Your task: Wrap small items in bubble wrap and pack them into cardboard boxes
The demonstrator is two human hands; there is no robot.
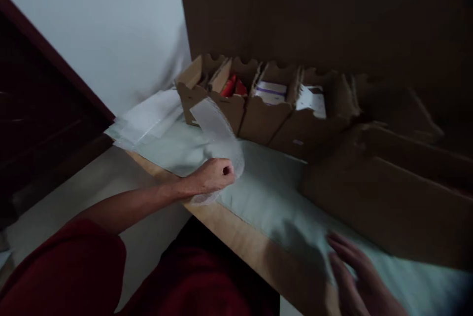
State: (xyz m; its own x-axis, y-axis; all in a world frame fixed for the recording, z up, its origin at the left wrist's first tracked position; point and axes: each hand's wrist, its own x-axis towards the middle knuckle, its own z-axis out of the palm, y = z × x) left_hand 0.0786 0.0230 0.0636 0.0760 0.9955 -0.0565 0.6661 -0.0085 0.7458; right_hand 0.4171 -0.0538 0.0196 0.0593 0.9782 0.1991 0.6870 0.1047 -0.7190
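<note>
My left hand (214,176) is closed in a fist around a curled sheet of translucent bubble wrap (218,128). Its upper part bends up towards the cardboard bins, and a lower bit shows beneath my wrist. At the lower right, my right hand (356,276) is a little blurred, with fingers stretched out and apart, near the front edge of the table. Nothing can be seen in its grasp. Under both hands lies a pale green cloth (269,193) covering much of the wooden table (229,227).
Cardboard bins (264,121) stand in a row at the back, holding red packets (232,87) and white boxes (271,92). A larger cardboard box (388,207) stands at the right. Clear plastic sheets (148,114) are piled at the table's left end, by the wall.
</note>
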